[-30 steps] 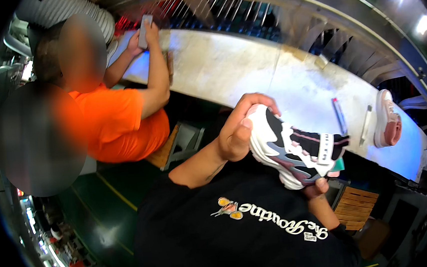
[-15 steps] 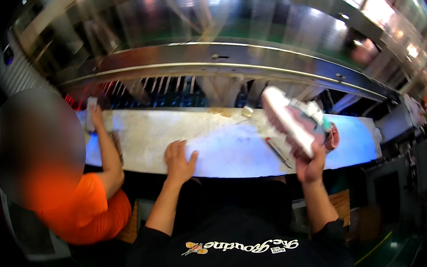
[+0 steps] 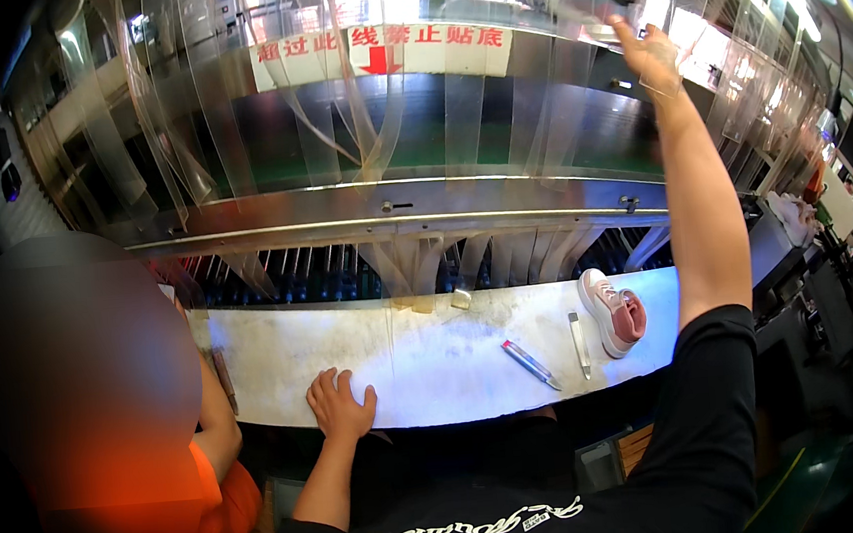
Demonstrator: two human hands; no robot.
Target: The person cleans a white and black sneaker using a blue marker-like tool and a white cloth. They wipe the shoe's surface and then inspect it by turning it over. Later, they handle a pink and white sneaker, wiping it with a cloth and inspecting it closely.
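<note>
Sneaker (image 3: 589,10) has risen high with the right hand (image 3: 653,60), grip unclear; left hand (image 3: 340,406) spread, empty.

This is a shoe factory, shown by the roller conveyor (image 3: 332,274), plastic strip curtains (image 3: 464,128) and sneaker (image 3: 605,311) on the long workbench (image 3: 279,368)

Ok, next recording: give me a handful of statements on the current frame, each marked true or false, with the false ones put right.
1. The left hand rests on the white table. True.
2. The left hand holds the pen. False: the pen lies on the table, apart from that hand.
3. The right hand is raised to a blurred shoe. True.
4. The pink-and-white shoe lies left of the pen. False: it is to the pen's right.
5. The co-worker's top is green. False: it is orange.
</note>
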